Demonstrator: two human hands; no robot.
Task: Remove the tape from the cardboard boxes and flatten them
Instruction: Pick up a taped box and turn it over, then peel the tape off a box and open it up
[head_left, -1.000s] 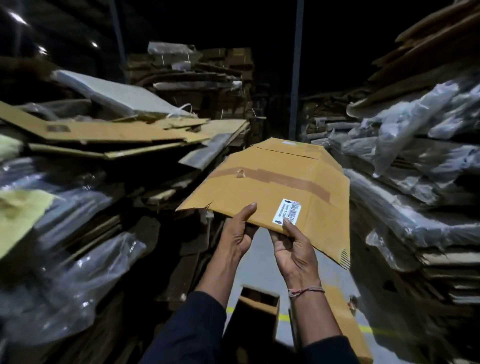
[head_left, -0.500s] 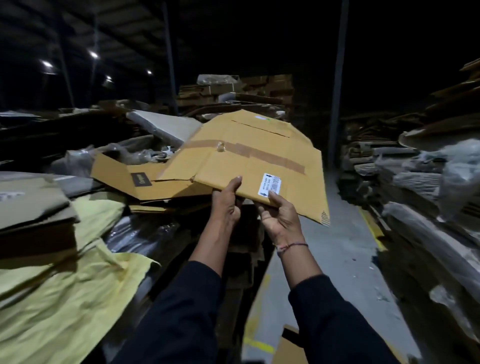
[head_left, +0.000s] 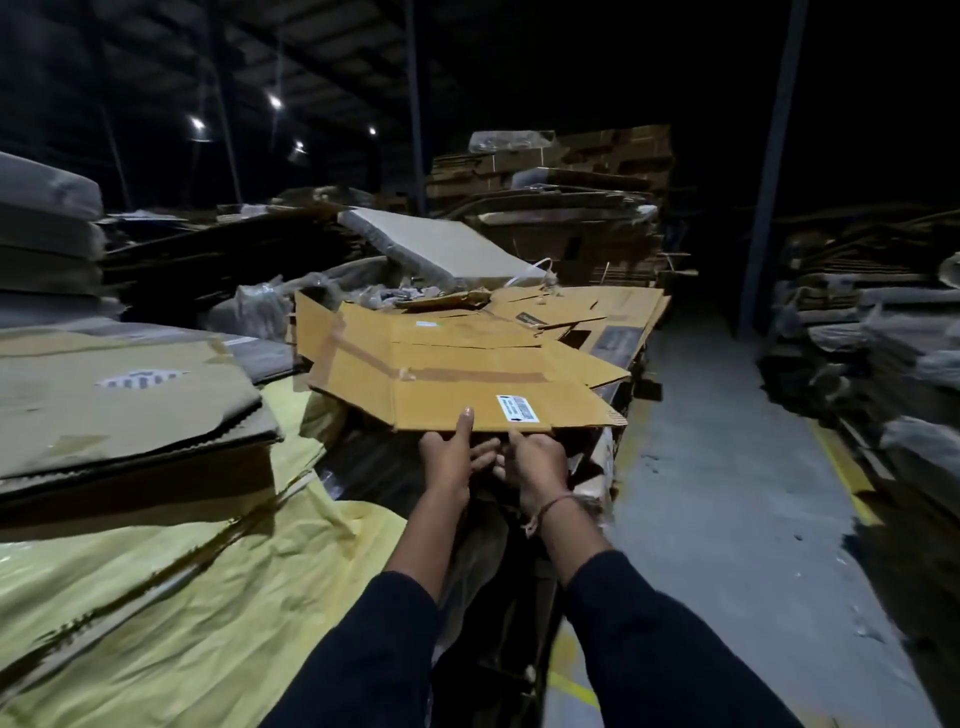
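The near edge of the flattened box (head_left: 462, 384) is pinched by the left hand (head_left: 448, 460), thumb on top, and by the right hand (head_left: 537, 460) likewise, fingers underneath. The box lies atop a cardboard pile (head_left: 582, 312). It is judged light, stiff along its panels but floppy at the creases, best held at the edge. Brown tape (head_left: 467, 374) remains stuck. Yellow sheeting (head_left: 182, 597) lies left; stacks crowd the aisle.

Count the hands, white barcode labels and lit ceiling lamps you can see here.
Hands: 2, left hand and right hand
White barcode labels: 1, barcode label
Lit ceiling lamps: 5, nearest ceiling lamp
Total: 8
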